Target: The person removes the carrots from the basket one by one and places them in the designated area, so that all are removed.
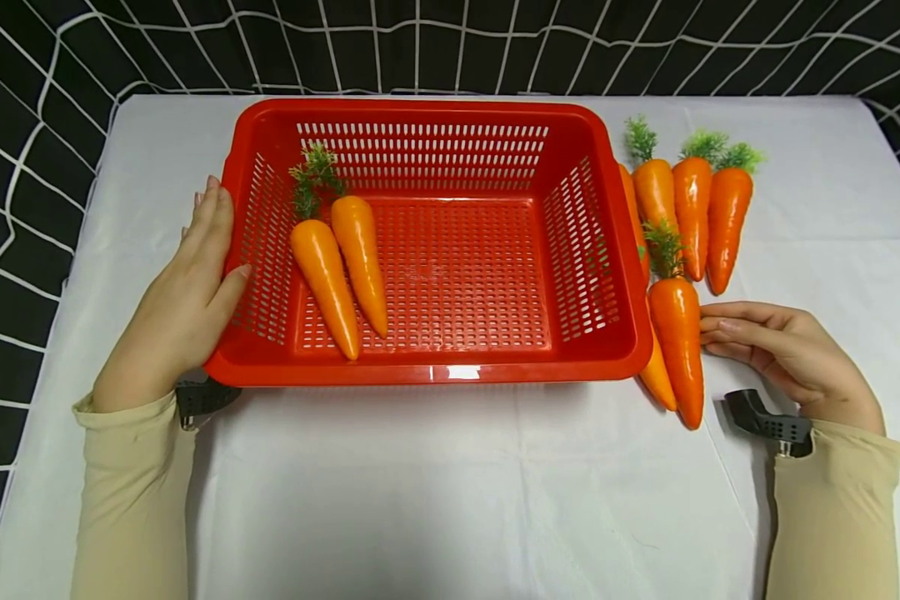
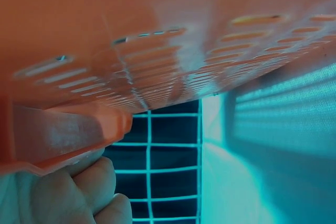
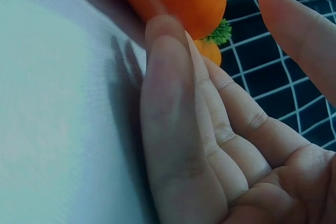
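A red plastic basket (image 1: 435,374) with slotted walls holds two orange carrots, one (image 1: 324,283) left of the other (image 1: 362,262), green tops toward the back. My left hand (image 1: 183,283) holds its left rim, thumb over the edge and fingers along the outside; the left wrist view shows fingertips (image 2: 97,182) beneath the rim. Right of the basket, my right hand (image 1: 791,350) has its extended fingertips at the side of a carrot (image 1: 678,342). In the right wrist view the thumb (image 3: 299,30) stands apart from the fingers, with that carrot (image 3: 184,3) just beyond them.
More carrots lie right of the basket: several at the back, including one on the far right (image 1: 730,221), and one (image 1: 656,375) partly under the nearest. A white cloth (image 1: 435,500) covers the table. Black fabric with white grid lines (image 1: 450,50) stands behind and beside it.
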A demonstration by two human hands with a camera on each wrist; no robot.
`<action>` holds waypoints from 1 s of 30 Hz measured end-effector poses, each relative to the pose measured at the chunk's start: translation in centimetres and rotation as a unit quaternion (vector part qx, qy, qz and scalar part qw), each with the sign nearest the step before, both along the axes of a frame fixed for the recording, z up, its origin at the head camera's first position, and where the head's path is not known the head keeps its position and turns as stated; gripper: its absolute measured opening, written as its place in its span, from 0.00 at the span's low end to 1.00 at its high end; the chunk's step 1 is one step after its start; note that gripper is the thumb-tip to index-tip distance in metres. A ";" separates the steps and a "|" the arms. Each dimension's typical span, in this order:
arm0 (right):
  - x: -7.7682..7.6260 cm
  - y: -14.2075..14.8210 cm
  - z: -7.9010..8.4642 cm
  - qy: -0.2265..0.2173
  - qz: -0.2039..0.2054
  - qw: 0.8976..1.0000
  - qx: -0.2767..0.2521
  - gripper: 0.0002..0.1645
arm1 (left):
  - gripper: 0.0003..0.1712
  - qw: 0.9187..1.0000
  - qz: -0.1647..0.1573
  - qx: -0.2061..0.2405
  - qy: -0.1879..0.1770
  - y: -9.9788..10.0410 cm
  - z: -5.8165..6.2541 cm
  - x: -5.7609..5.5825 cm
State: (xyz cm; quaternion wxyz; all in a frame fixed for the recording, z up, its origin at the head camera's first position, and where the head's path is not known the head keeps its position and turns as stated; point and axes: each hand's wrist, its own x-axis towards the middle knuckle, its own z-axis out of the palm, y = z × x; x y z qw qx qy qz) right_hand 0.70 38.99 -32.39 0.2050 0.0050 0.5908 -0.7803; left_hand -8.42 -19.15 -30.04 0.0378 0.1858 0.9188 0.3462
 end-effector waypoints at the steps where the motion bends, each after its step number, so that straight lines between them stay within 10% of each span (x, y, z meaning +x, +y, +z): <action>1: 0.0 0.0 0.0 0.002 0.001 1.000 -0.001 0.25 | 0.37 1.000 0.000 0.002 0.001 0.0 0.0 0.0; 30: 0.1 -0.2 0.2 0.000 -0.031 0.999 -0.011 0.24 | 0.37 1.000 -0.002 0.006 0.007 0.0 0.0 0.0</action>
